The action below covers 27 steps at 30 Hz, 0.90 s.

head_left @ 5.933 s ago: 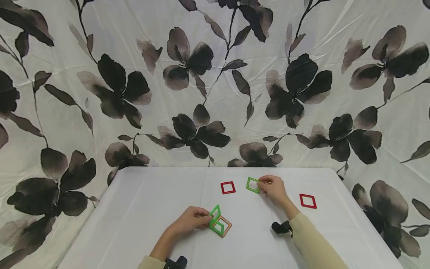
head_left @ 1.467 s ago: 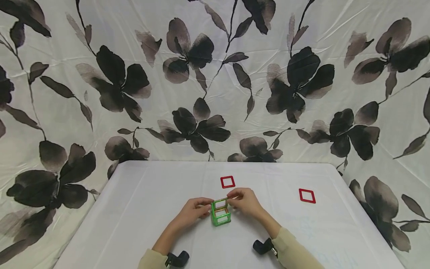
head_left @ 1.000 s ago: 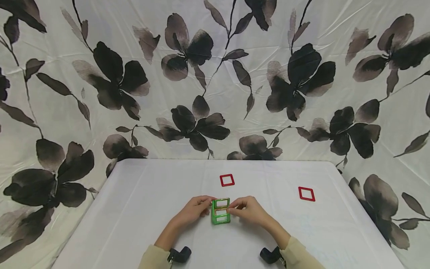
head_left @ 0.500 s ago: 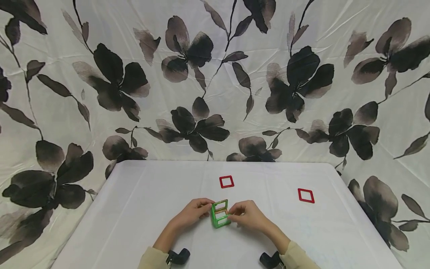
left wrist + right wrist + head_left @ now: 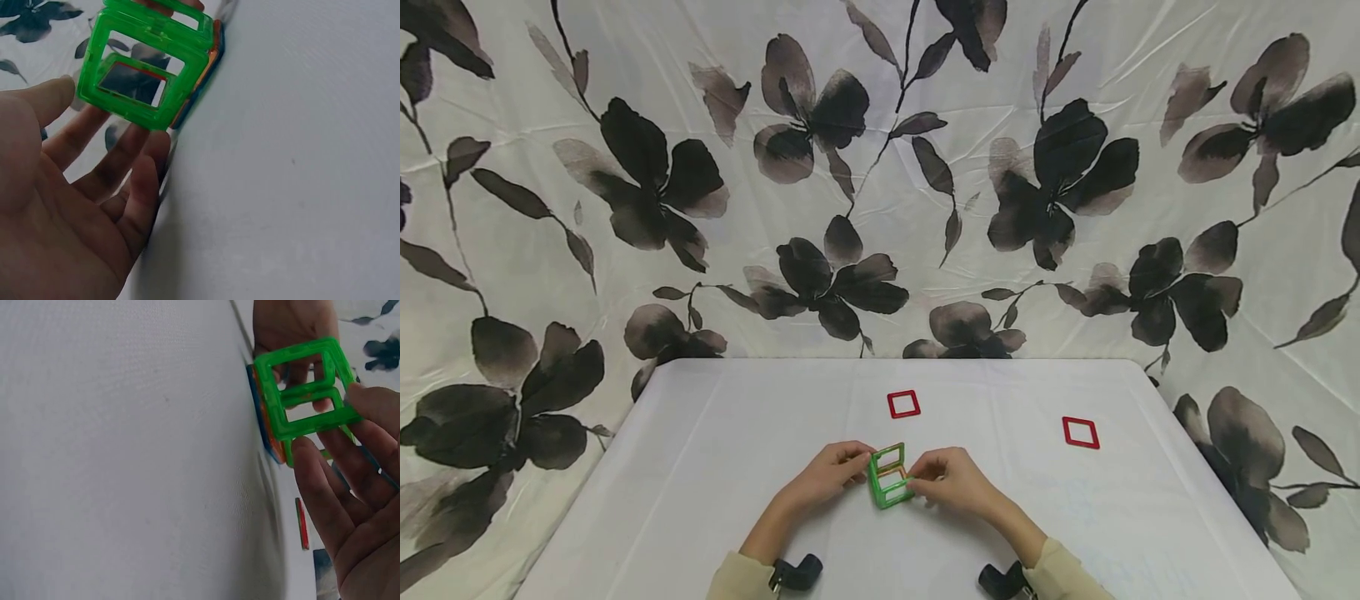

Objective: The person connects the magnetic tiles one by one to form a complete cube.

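A small open box of green square frames (image 5: 891, 477) stands on an orange frame (image 5: 275, 447) on the white table (image 5: 715, 467). My left hand (image 5: 850, 468) holds its left wall, thumb and fingertips against the frame's edge (image 5: 147, 62). My right hand (image 5: 925, 477) pinches the right side; in the right wrist view two fingertips (image 5: 306, 450) lie on the green frame (image 5: 306, 394). The left hand (image 5: 106, 119) shows an open palm behind the tile. The box's top is uncovered.
Two red square frames lie flat on the table, one (image 5: 903, 404) just beyond the box, the other (image 5: 1080, 432) off to the right. Flower-printed cloth (image 5: 880, 183) hangs behind and at the sides. The table's rounded far edge is close behind the red frames.
The right hand carried a green frame from the far side and joined it to the left hand's pieces, forming an upright box. Over the last half second both hands barely shift.
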Motion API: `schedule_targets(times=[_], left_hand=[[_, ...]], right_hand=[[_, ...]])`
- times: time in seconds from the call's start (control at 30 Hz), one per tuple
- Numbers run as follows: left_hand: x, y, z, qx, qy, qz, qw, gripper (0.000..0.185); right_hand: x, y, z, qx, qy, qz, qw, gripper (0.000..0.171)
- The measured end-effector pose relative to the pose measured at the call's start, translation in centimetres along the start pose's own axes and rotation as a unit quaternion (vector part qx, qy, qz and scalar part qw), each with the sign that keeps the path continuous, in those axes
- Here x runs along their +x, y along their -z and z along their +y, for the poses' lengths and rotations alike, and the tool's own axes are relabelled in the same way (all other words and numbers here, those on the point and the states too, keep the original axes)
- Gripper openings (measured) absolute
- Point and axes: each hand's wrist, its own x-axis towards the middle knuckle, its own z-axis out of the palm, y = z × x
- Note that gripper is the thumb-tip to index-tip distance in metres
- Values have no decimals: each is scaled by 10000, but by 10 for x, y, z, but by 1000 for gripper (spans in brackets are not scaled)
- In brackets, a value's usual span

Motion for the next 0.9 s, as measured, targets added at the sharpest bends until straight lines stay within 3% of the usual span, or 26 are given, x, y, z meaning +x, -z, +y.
schedule_targets(times=[0.17,0.37,0.6,0.73,0.9], left_hand=[[3,-2,-3,-1,68,133,9999,33],[4,-3,-1,147,198,275,9993,35],[7,-4,-1,291,336,429,9981,37],[8,-6,0,336,373,630,9967,33],[9,-10,4,182,403,904,9949,29]], right_hand=[[6,5,5,221,-292,31,9993,15],[26,26,-5,398,-574,612,9957,17],[73,43,31,12,-877,1234,9885,24],[93,48,37,-294,-1213,1319,9834,30],[108,51,48,-261,-1539,1277,9795,35]])
